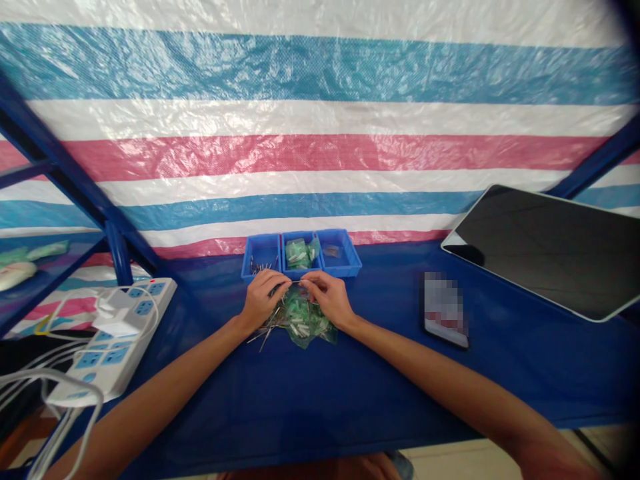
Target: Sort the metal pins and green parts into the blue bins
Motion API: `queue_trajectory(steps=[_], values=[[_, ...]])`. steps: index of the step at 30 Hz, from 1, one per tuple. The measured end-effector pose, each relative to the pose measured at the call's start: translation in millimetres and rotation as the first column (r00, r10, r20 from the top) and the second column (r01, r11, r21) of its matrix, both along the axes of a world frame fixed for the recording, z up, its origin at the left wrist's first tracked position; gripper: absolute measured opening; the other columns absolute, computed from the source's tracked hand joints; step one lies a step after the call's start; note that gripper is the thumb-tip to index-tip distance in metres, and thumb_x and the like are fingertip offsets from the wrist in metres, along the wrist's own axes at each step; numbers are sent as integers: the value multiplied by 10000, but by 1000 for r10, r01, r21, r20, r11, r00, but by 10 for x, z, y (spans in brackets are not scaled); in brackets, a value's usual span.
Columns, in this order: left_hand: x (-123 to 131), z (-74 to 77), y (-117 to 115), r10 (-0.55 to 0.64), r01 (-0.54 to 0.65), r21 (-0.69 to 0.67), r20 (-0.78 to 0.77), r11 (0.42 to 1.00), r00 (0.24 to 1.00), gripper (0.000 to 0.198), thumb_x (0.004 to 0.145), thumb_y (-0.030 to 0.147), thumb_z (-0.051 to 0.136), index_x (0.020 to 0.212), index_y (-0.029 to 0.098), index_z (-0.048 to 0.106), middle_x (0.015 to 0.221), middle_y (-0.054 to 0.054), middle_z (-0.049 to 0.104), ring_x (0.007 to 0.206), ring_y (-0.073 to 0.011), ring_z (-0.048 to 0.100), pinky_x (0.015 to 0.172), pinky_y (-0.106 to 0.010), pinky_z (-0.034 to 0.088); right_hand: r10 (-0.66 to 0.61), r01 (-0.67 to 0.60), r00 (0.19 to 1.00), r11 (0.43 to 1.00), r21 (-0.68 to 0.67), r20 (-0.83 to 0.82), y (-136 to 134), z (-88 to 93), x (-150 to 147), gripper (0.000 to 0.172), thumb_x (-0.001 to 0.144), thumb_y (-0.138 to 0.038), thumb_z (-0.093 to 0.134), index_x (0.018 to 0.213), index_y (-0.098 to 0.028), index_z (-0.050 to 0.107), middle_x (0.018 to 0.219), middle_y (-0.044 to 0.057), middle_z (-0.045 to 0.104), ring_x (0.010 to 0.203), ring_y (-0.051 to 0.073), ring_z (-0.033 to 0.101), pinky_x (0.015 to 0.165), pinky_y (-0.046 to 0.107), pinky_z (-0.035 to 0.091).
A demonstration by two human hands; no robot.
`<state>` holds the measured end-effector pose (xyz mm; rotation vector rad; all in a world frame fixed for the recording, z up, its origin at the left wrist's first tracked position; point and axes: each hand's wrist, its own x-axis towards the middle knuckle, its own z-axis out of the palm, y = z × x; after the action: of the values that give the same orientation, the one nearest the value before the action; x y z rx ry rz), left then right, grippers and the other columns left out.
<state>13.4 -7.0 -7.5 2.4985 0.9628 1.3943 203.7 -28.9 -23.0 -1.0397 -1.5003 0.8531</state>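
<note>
My left hand (pixel 263 298) and my right hand (pixel 330 299) are both closed in a pinch, one at each end of a thin metal rod (pixel 295 282). They hold it level just in front of three joined blue bins. Below them on the table lies a green-tinted clear plastic bag (pixel 303 317) with small white pieces in it. Loose thin metal rods (pixel 270 330) lie scattered beside the bag, partly under my left hand. The left bin (pixel 253 248) has thin dark metal pieces in it. A bag of white pieces (pixel 299 255) fills the middle bin.
In the right bin (pixel 350 257) is a small clear packet (pixel 333 251). A phone (pixel 445 310) lies to the right on the blue table (pixel 300 413). Farther right leans a dark-screened panel (pixel 545 247). A white power strip (pixel 123 340) with cables lies at left. Behind hangs a striped sheet (pixel 320 153).
</note>
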Motion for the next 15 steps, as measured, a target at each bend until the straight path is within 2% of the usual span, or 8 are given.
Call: queue_trajectory(steps=[8,15], values=[[-11,24,-17,4,-4,-9,-4,1000,1000,151,885,286,524,865,180,629,818,-54,659,805,-165,598,785,-327,477,-68,42,982,988,148,175,-48,67,4,267,886,-398,512,867,-179,663,806,32,671,632,136,567,622,250,455],[-10,17,-14,-18,18,9,-5,1000,1000,112,861,278,568,875,188,634,835,-50,659,800,-159,600,789,-320,484,-89,41,972,976,216,218,-63,89,5,261,902,-382,491,869,-183,655,774,32,647,638,140,550,635,252,437]])
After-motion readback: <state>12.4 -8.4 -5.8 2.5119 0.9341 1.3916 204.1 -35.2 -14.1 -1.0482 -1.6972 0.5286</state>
